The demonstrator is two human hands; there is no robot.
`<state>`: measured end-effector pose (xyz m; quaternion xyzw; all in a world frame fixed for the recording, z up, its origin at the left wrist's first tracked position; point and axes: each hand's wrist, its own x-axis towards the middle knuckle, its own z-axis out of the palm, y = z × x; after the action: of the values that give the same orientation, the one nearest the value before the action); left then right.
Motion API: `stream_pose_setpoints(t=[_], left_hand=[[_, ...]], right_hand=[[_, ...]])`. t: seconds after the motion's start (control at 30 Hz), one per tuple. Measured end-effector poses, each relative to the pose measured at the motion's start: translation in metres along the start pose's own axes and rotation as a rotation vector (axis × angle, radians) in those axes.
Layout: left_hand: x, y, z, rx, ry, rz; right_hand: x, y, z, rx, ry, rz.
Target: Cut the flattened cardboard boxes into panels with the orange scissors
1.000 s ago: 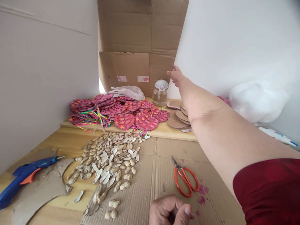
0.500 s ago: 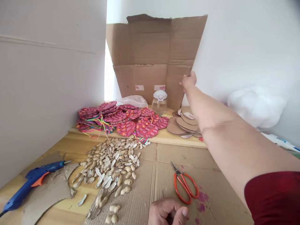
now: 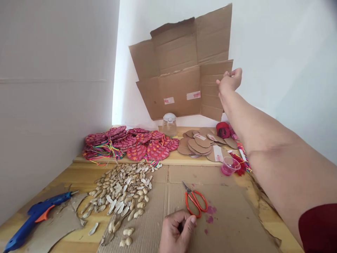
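My right hand [image 3: 230, 80], at the end of an outstretched arm, grips the right edge of a large creased cardboard sheet [image 3: 179, 84], which is tilted and raised above the shelf. My left hand [image 3: 177, 230] rests on the cardboard mat [image 3: 229, 214] at the bottom, fingers curled into a loose fist, with nothing seen inside. Just above it lie scissors [image 3: 195, 202] with orange handles, tips pointing away. Left of the hand spreads a pile of peanut shells [image 3: 129, 186]. Below the raised sheet stands a clear jar [image 3: 169, 126] with a white lid.
On the raised back shelf lie pink decorated discs [image 3: 147, 146] with colourful tassels and several cardboard cutouts [image 3: 201, 142]. A small cup [image 3: 230, 167] with pink residue and dark red yarn [image 3: 223, 129] are at right. A blue glue gun [image 3: 37, 214] lies at left on cardboard scrap [image 3: 60, 219].
My right hand has lifted the cardboard sheet up and to the right, tilting it. The camera view has shifted, bringing the cup and yarn into sight. My left hand stays curled.
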<state>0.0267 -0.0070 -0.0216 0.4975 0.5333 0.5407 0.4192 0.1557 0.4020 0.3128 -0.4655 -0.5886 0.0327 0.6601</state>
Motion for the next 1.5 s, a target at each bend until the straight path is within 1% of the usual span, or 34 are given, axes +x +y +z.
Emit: stream_pose_setpoints(t=[0.1,0.23,0.3,0.37,0.43,0.47,0.5,0.57,0.6,0.63,0.67,0.7,0.77,0.83,0.9,1.0,1.07,1.13,1.2,1.27,1.33,1.4,1.47,1.5], left_hand=[[0.002,0.002,-0.002,-0.012,-0.003,0.012],[0.004,0.001,-0.001,-0.001,0.031,0.056],[0.005,0.000,0.000,-0.018,0.040,0.060],[0.008,0.001,-0.003,-0.087,0.045,0.039],[0.014,0.008,-0.012,-0.205,0.104,0.020],[0.018,0.015,-0.021,-0.279,0.147,0.016],[0.023,0.023,-0.033,-0.365,0.253,0.024],[0.035,0.047,-0.065,-0.549,0.393,-0.005],[0.040,0.060,-0.083,-0.651,0.402,-0.008],[0.044,0.073,-0.101,-0.737,0.372,0.018],[0.047,0.085,-0.119,-0.813,0.336,0.041],[0.049,0.094,-0.134,-0.882,0.275,0.056],[0.047,0.106,-0.159,-0.978,0.197,0.094],[0.040,0.106,-0.174,-1.042,0.177,0.097],[0.029,0.097,-0.183,-1.066,0.180,0.053],[0.009,0.076,-0.193,-1.015,0.261,-0.065],[-0.006,0.062,-0.200,-0.978,0.346,-0.129],[-0.019,0.052,-0.209,-0.954,0.415,-0.172],[-0.032,0.047,-0.218,-0.908,0.433,-0.198],[-0.044,0.046,-0.225,-0.848,0.391,-0.232],[-0.054,0.048,-0.231,-0.810,0.315,-0.279],[-0.061,0.054,-0.233,-0.785,0.231,-0.307],[-0.066,0.060,-0.231,-0.723,0.190,-0.323],[-0.067,0.062,-0.229,-0.661,0.187,-0.336]], right_hand=[[0.009,-0.022,-0.037,0.098,0.132,0.118],[0.009,-0.049,-0.095,0.232,0.236,0.179],[0.001,-0.059,-0.124,0.283,0.265,0.201],[-0.014,-0.066,-0.151,0.327,0.275,0.218],[-0.034,-0.071,-0.177,0.371,0.258,0.236],[-0.044,-0.072,-0.188,0.395,0.241,0.244],[-0.056,-0.073,-0.199,0.420,0.227,0.248],[-0.078,-0.075,-0.220,0.479,0.192,0.240],[-0.090,-0.076,-0.229,0.510,0.172,0.234],[-0.101,-0.077,-0.238,0.542,0.148,0.227],[-0.113,-0.078,-0.246,0.572,0.123,0.221],[-0.125,-0.079,-0.255,0.600,0.093,0.218],[-0.151,-0.080,-0.273,0.646,0.028,0.204],[-0.180,-0.079,-0.292,0.662,-0.034,0.171],[-0.211,-0.076,-0.311,0.632,-0.056,0.175],[-0.257,-0.063,-0.338,0.547,-0.035,0.332],[-0.283,-0.049,-0.355,0.540,-0.078,0.416],[-0.305,-0.032,-0.372,0.577,-0.184,0.467],[-0.322,-0.012,-0.388,0.618,-0.355,0.515],[-0.335,0.006,-0.403,0.628,-0.573,0.555],[-0.346,0.019,-0.415,0.593,-0.782,0.577],[-0.355,0.024,-0.422,0.523,-0.966,0.601],[-0.364,0.023,-0.425,0.404,-1.112,0.615],[-0.368,0.022,-0.424,0.327,-1.164,0.611]])
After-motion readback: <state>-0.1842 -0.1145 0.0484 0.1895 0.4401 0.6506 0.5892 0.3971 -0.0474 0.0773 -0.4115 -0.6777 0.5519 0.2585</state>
